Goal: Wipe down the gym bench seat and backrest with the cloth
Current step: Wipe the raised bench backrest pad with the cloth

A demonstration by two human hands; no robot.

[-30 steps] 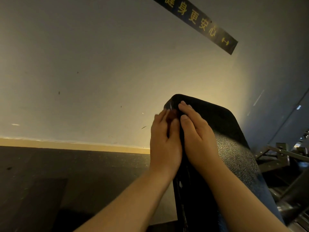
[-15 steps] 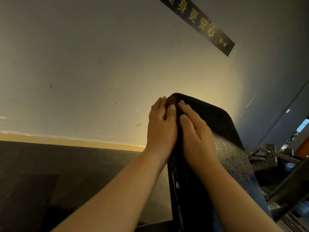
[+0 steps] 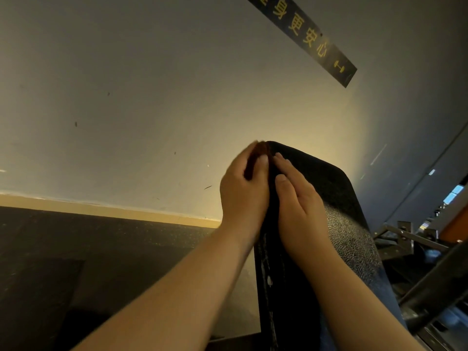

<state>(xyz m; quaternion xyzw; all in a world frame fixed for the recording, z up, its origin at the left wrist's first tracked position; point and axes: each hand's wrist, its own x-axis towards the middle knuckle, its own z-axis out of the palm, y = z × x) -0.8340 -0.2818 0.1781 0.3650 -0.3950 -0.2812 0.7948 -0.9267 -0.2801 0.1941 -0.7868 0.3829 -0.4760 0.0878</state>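
Head view: hands (image 3: 244, 198), cloth (image 3: 254, 160) on backrest (image 3: 342, 224)

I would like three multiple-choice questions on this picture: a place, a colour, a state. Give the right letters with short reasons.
1. Where is the cloth? A on the floor; B in the left hand, at the upper corner of the bench pad; C on a shelf.
2. The letters on the banner are: A yellow; B white; C red.
3. The right hand is: A a fist; B flat on the pad; C lifted away.
1 B: that hand pinches it there. 2 A: yellow shows on dark. 3 B: it lies stretched out on the pad.
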